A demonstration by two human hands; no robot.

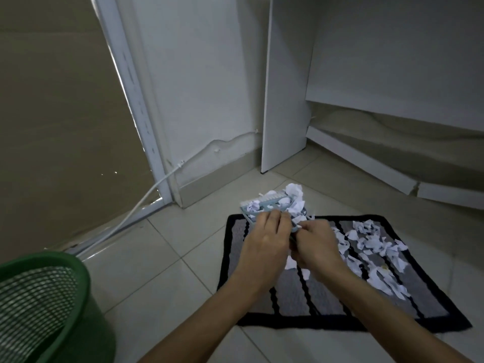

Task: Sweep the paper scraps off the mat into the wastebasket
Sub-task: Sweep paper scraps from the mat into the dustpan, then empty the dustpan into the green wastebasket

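Note:
A grey mat with black stripes and a black border lies on the tiled floor. Several white paper scraps are spread over its right half. Above the mat's far left corner, both hands hold a light blue dustpan heaped with paper scraps. A small brush with white bristles lies on top of the heap. My left hand is closed on the brush and the pan's near edge. My right hand is closed on the pan's handle, which the hands hide. A green mesh wastebasket stands at the lower left.
A white cable runs along the floor from the door frame on the left. A white cabinet panel and a low white skirting board stand behind the mat. Beige floor tiles lie between the mat and the wastebasket.

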